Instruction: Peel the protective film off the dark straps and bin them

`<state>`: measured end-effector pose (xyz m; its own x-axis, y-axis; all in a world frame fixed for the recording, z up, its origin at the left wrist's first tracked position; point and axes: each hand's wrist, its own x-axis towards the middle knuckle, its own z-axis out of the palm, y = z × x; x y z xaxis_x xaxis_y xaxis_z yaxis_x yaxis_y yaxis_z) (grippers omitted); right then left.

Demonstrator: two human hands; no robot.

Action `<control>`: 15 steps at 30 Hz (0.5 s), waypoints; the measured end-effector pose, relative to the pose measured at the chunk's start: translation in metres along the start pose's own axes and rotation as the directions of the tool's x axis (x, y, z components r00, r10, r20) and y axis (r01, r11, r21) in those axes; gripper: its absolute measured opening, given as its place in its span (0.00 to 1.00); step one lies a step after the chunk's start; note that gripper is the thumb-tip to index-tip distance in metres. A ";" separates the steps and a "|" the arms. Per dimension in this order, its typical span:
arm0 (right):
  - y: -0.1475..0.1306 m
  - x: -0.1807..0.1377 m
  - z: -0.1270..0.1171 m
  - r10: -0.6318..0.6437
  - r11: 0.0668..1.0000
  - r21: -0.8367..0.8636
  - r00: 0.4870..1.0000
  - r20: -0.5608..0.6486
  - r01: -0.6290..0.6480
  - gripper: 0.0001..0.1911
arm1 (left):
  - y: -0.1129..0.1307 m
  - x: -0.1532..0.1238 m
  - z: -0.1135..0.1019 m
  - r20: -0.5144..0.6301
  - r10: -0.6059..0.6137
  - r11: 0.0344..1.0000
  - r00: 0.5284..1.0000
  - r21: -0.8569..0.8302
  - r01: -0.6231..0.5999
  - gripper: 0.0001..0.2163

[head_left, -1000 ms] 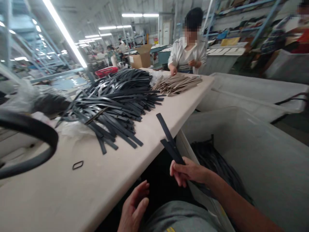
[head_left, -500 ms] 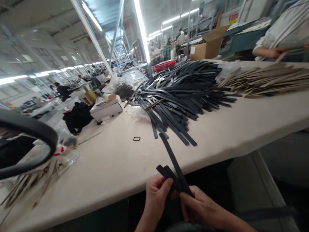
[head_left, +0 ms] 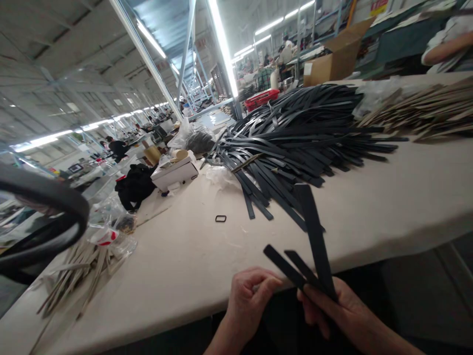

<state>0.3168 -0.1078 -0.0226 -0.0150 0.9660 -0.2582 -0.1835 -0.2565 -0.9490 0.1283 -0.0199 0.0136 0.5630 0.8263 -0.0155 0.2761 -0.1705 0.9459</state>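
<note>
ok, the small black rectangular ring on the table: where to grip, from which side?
Likely best pinched across its two long sides, coming down from the near side: the ring lies flat on the table, a thin open rectangle with its long sides facing near and far. The pile of dark straps lies to its right and beyond.

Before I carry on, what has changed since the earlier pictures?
Since half a second ago, the left hand has let go of the held strips and is beside them, on their left; their ends have spread apart. The right hand still grips them. The black ring and the strip pile stay on the table.
</note>
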 end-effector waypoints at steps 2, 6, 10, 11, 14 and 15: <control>-0.019 0.012 -0.015 -0.089 0.994 0.045 0.981 -0.174 0.098 0.28 | -0.005 0.014 -0.014 -0.023 0.077 0.985 0.997 0.156 -0.072 0.14; -0.045 0.043 -0.045 -0.224 0.959 0.051 0.853 -0.472 0.280 0.26 | -0.028 0.044 -0.045 -0.024 0.211 0.745 0.977 0.651 -0.145 0.16; -0.046 0.064 -0.060 -0.260 0.947 0.032 0.821 -0.508 0.320 0.28 | -0.048 0.063 -0.068 -0.002 0.163 0.582 0.987 0.808 -0.094 0.15; -0.044 0.066 -0.062 -0.255 0.948 0.037 0.825 -0.504 0.315 0.28 | -0.049 0.067 -0.073 -0.003 0.167 0.595 0.986 0.798 -0.099 0.13; -0.037 0.068 -0.063 -0.246 0.952 0.041 0.836 -0.490 0.303 0.27 | -0.047 0.080 -0.087 -0.081 0.204 0.690 0.976 0.719 -0.085 0.06; -0.036 0.067 -0.063 -0.241 0.953 0.044 0.840 -0.486 0.299 0.27 | -0.045 0.086 -0.090 -0.122 0.205 0.717 0.971 0.694 -0.064 0.06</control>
<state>0.3844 -0.0359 -0.0175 0.5094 0.8572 -0.0759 -0.2230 0.0463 -0.9737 0.0944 0.1076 -0.0011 0.5087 0.8329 0.2181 0.7024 -0.5480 0.4542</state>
